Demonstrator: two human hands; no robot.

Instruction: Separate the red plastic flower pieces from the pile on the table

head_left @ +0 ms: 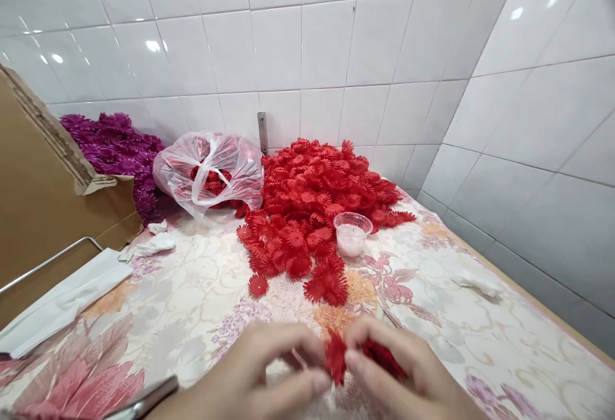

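At the near edge, my left hand (283, 372) and my right hand (403, 369) meet around a red fabric flower (336, 356), pinching it from either side with thumb and fingers. More red petals (384, 357) show inside the curl of my right hand, partly hidden by its fingers. A thin pale strand (298, 358) crosses the gap between my left thumb and forefinger; where it ends is hidden. Just beyond my hands lies a small cluster of red flowers (327, 282), with a single red flower (258, 285) to its left.
Behind is a large heap of red flowers (312, 196). A clear plastic cup (352, 234) of whitish stuff stands at its front. Leftward are a tied plastic bag (209, 173), purple flowers (115, 151), a cardboard box (52, 196), white paper (62, 305) and a shiny metal object (144, 399).
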